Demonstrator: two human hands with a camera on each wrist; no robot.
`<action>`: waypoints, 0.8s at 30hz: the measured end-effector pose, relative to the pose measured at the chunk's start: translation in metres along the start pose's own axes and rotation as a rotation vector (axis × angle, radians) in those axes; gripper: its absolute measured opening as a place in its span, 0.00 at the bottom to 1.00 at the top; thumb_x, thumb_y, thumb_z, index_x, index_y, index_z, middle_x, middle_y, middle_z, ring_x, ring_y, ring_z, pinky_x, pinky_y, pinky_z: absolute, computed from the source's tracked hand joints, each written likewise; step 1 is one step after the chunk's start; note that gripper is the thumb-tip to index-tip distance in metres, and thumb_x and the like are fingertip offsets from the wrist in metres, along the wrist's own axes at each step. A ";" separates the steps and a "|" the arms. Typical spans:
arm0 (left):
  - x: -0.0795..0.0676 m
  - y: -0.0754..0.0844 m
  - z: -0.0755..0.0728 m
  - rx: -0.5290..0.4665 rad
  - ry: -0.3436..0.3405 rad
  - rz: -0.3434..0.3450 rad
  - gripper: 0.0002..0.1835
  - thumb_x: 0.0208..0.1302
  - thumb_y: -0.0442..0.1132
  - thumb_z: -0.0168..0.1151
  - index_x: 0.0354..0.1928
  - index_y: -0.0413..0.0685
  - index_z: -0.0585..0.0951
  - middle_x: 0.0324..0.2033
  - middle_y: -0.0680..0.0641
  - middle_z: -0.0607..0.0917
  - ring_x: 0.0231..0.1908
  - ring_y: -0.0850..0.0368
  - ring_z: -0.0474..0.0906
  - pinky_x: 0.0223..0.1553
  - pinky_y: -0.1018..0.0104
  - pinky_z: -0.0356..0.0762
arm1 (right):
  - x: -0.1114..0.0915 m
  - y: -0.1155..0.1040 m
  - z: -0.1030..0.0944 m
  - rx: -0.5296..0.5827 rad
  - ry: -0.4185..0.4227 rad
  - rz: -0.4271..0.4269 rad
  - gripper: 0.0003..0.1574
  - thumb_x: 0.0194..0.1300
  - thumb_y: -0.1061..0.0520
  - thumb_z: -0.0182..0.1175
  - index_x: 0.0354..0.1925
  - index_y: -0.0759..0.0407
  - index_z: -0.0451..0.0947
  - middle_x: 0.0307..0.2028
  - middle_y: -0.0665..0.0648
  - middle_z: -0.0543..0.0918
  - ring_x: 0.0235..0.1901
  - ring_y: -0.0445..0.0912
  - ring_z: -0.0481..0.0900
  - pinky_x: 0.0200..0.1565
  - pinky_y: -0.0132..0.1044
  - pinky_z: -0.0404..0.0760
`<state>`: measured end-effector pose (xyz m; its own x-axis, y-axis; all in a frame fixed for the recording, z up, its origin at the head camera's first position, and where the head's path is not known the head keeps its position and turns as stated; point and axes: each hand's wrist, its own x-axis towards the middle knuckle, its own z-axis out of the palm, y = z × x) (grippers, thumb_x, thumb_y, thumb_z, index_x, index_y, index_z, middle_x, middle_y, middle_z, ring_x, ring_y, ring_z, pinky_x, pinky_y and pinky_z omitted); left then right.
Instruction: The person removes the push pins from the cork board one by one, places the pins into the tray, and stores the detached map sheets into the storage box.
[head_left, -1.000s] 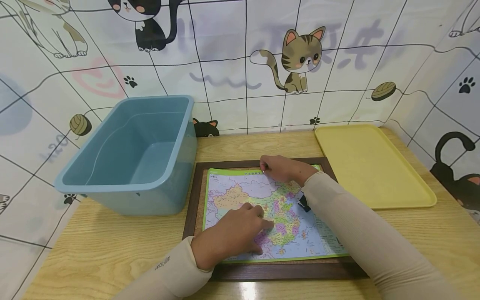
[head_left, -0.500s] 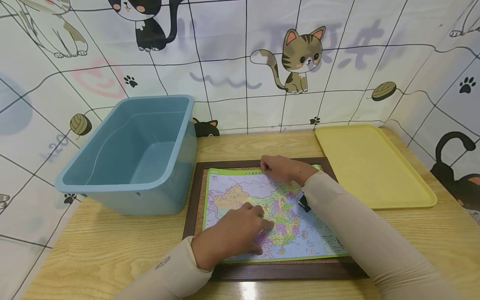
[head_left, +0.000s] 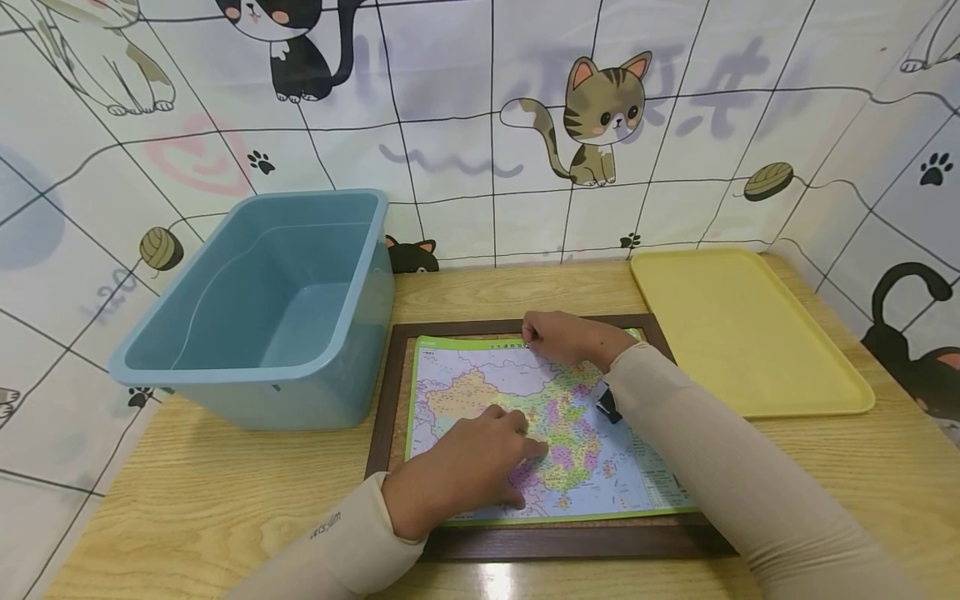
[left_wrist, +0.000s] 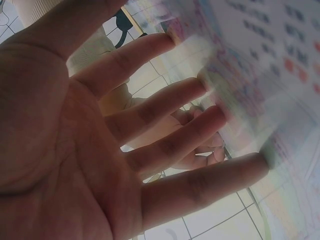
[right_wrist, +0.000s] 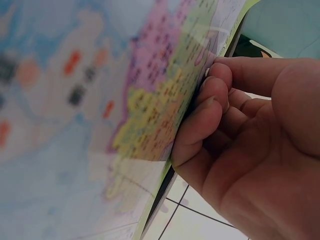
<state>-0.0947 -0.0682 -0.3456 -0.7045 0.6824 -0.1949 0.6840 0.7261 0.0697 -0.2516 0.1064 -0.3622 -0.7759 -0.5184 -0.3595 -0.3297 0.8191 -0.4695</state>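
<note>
A laminated map (head_left: 566, 458) with a green border lies on a cork board (head_left: 400, 417) that has a dark wood frame. My left hand (head_left: 465, 462) rests on the map's lower left part, its fingers spread. In the left wrist view, the fingertips (left_wrist: 257, 165) meet the map's surface. At the map's top edge is my right hand (head_left: 570, 337), fingers curled. Its thumb and index finger (right_wrist: 225, 75) come together against the map, pinching a small pale pin-like thing (head_left: 527, 344). The fingers mostly hide this thing, so I cannot tell its exact kind.
A deep light-blue plastic tub (head_left: 247, 375) stands to the left of the board. At the right rear lies a flat yellow tray (head_left: 735, 333), its near left part behind my right arm. The wooden table (head_left: 187, 500) meets a cat-patterned wall covering (head_left: 450, 167).
</note>
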 end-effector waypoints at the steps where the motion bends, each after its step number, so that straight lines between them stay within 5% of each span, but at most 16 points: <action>1: 0.000 0.000 0.000 0.001 0.000 0.000 0.32 0.49 0.57 0.77 0.60 0.67 0.82 0.55 0.52 0.81 0.58 0.50 0.77 0.39 0.59 0.85 | 0.000 0.000 0.000 0.000 0.000 0.001 0.06 0.79 0.58 0.45 0.48 0.58 0.68 0.43 0.57 0.75 0.40 0.48 0.72 0.43 0.40 0.71; 24: 0.000 0.000 0.000 -0.005 -0.007 0.001 0.32 0.50 0.57 0.77 0.60 0.66 0.82 0.55 0.52 0.81 0.59 0.50 0.77 0.40 0.59 0.85 | 0.001 0.002 -0.001 0.010 -0.002 0.004 0.08 0.79 0.58 0.46 0.49 0.60 0.69 0.43 0.58 0.76 0.39 0.48 0.72 0.43 0.40 0.71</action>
<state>-0.0952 -0.0682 -0.3455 -0.7023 0.6825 -0.2022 0.6839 0.7258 0.0746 -0.2536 0.1073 -0.3625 -0.7763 -0.5154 -0.3629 -0.3208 0.8186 -0.4765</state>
